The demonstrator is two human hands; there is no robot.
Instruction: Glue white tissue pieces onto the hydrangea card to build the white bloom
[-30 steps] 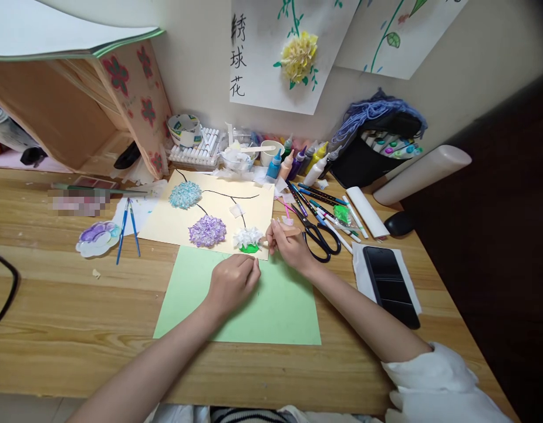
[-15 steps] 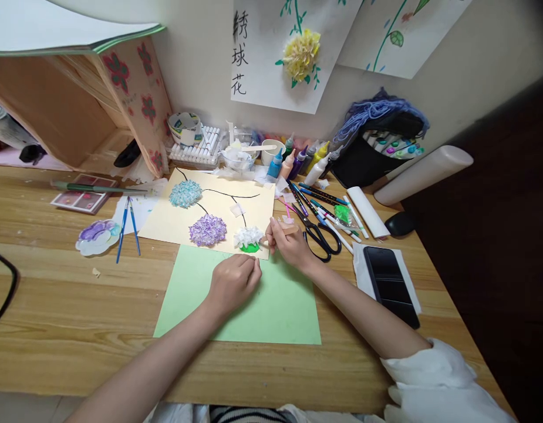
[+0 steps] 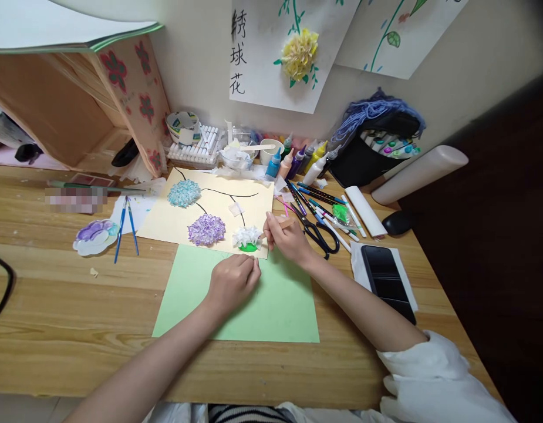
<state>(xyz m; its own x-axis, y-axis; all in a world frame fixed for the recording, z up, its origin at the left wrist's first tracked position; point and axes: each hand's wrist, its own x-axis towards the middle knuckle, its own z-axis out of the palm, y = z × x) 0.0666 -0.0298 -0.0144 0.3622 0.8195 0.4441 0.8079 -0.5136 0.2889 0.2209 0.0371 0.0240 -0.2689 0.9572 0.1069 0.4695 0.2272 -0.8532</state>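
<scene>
Setting: wooden desk (image 3: 77, 305) against a pale wall; poster (image 3: 253, 76) with a yellow paper flower (image 3: 300, 54) hangs above.
Cream sheet: cream sheet (image 3: 174, 220) lies flat mid-desk with black stem lines, a blue flower (image 3: 184, 193), a purple flower (image 3: 206, 229) and a white flower (image 3: 247, 236) stuck on it.
Green sheet: green sheet (image 3: 275, 311) lies on the near side, its far edge touching or overlapping the cream sheet.
Right hand: right hand (image 3: 289, 241) at the cream sheet's near right corner, grip closed around a wooden stick (image 3: 285, 223); stick tip points at the white flower, right at its edge.
Left hand: left hand (image 3: 233, 282) rests on the green sheet just below the white flower, fingers curled in, grip narrow; cannot tell if anything is pinched inside.
Right side: scissors (image 3: 317, 235) just beside the right hand, loose pens (image 3: 328, 202) behind them, phone (image 3: 388, 282) on a white cloth further right.
Back row: paint bottles (image 3: 293, 163), marker tray (image 3: 196, 153).
Left side: palette (image 3: 93, 235) and two blue brushes (image 3: 121, 226), well apart from both hands.
</scene>
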